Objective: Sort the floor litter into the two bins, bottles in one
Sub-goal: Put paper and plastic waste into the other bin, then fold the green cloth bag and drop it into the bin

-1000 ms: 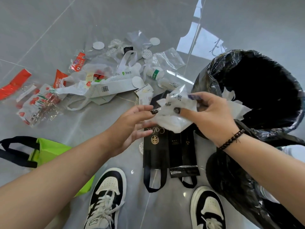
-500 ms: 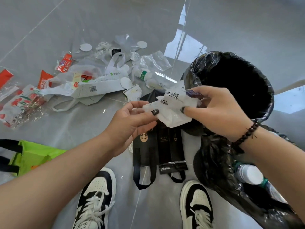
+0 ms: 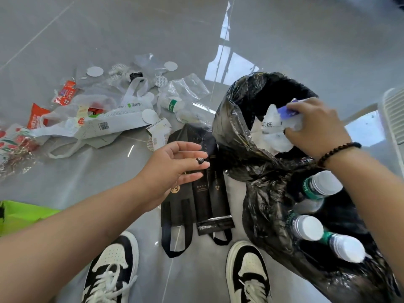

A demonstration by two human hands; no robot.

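My right hand (image 3: 317,127) grips a crumpled white plastic wrapper (image 3: 275,132) with a purple patch, holding it over the mouth of the far black-lined bin (image 3: 236,101). The near black-lined bin (image 3: 262,215) holds three clear bottles (image 3: 308,226) with white caps. My left hand (image 3: 175,169) hovers with relaxed fingers and holds nothing, above a flat black paper bag (image 3: 196,197) on the floor. A pile of litter lies at the upper left: a white tote bag (image 3: 109,125), a clear bottle with a green label (image 3: 172,104), red wrappers (image 3: 65,95) and clear plastic film (image 3: 188,88).
A lime-green bag (image 3: 19,215) lies at the left edge. My two black and white shoes (image 3: 111,270) stand at the bottom. A white slatted object (image 3: 393,114) is at the right edge. The floor is glossy grey tile.
My right hand carried the white wrapper to the right, from in front of me to over the far bin. My left hand let go of the wrapper and stayed back. The view shifted right.
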